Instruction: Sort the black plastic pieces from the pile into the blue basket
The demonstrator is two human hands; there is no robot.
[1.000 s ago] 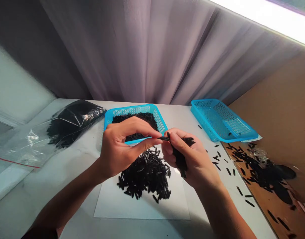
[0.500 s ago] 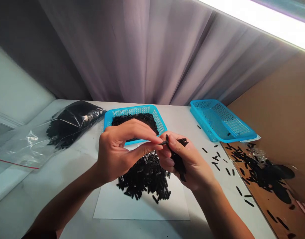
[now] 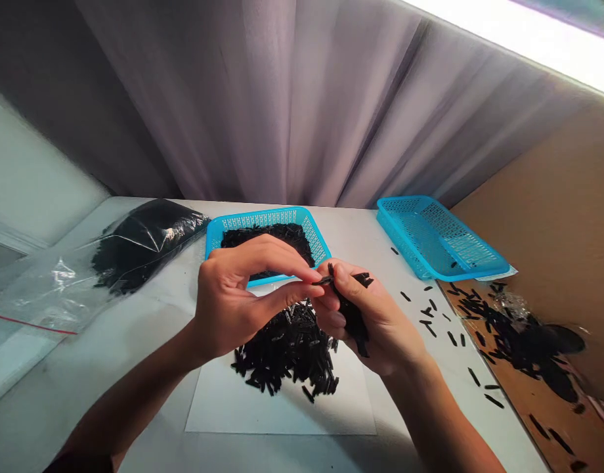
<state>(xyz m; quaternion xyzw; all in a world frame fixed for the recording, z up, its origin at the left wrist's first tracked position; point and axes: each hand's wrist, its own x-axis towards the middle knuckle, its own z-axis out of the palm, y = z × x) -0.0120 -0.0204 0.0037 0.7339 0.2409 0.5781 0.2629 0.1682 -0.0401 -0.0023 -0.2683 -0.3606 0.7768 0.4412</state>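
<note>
strip [image 3: 323, 280], slim and black, is located at the view centre. left hand [image 3: 233, 302] grips it in a narrow pinch between thumb and finger. right hand [image 3: 385, 322] is closed around a bundle [image 3: 354, 320] of black strips. taking the hands as dial centre: pile [image 3: 287, 355] of loose strips at 7 o'clock, on white sheet [image 3: 282, 417]; blue perforated basket [image 3: 316, 233], filled with strips, at 10 o'clock; second blue basket [image 3: 425, 240] at 2 o'clock; clear plastic bag [image 3: 60, 289] of black pieces at 9 o'clock, on the surface [image 3: 154, 328].

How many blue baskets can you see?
2. One basket, partly behind the left hand, holds black pieces; the other basket sits farther right, beyond the right hand. Others could be hidden.
</note>
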